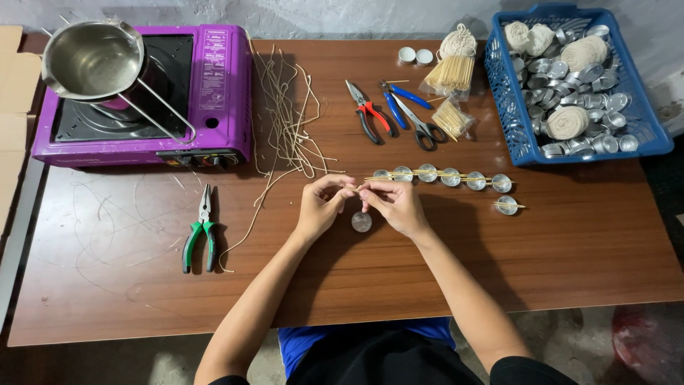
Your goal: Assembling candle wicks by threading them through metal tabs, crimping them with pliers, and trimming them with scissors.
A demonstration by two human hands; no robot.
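1. Head view, looking down: I see a brown wooden tabletop (499, 271) with both forearms reaching in from the bottom edge.
2. My left hand (318, 207) and right hand (393, 204) meet at the centre, fingertips closed in a pinch on a thin wooden stick (356, 187) held between them.
3. Just below the hands, a small round metal cup (361, 222) sits on the tabletop, touching neither hand as far as I can tell.
4. To the right of the hands, a row of metal cups (442, 175) lies in a line with sticks laid across their tops; one more cup (507, 206) sits apart below the row's right end.
5. Far right: a blue plastic basket (513, 135) heaped with metal cups and balls of pale string.
6. Top centre: red-handled pliers (370, 114), blue-handled pliers (399, 100), black scissors (420, 127) and bundles of sticks (450, 75).
7. Left of those, loose wick strands (285, 114) lie scattered.
8. Top left: a purple portable stove (214, 93) carrying a steel pot (92, 60).
9. Lower left: green-handled pliers (201, 232).
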